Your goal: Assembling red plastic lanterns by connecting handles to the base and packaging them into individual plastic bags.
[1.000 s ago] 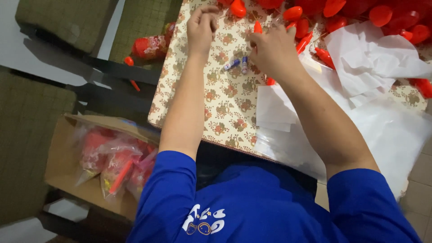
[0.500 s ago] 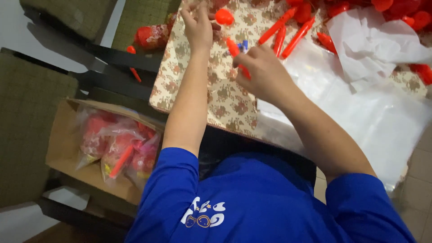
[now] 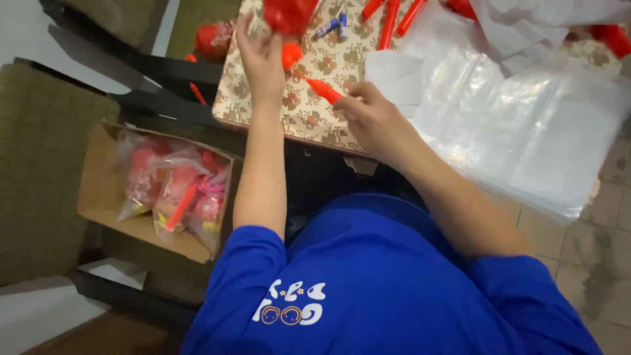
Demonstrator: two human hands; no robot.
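Note:
My left hand (image 3: 259,56) reaches forward over the flower-patterned table cover (image 3: 315,108) and grips a red plastic piece (image 3: 288,14) at the top edge of the view. A small round red part (image 3: 292,54) sits just right of that hand. My right hand (image 3: 371,118) is closer to me and holds a thin red stick (image 3: 323,91) that points up and to the left. More red sticks (image 3: 389,14) and two small blue-and-silver batteries (image 3: 332,26) lie farther back on the table.
A pile of clear plastic bags (image 3: 526,112) and white sheets (image 3: 397,75) covers the table's right side. A cardboard box (image 3: 105,197) on the left holds several filled bags of red items (image 3: 174,187). Olive cushions (image 3: 39,164) and a dark frame (image 3: 158,98) lie left.
My right hand has drawn back toward me, now holding a red stick. My left hand stays forward and now grips a red piece. The view has tilted down and back.

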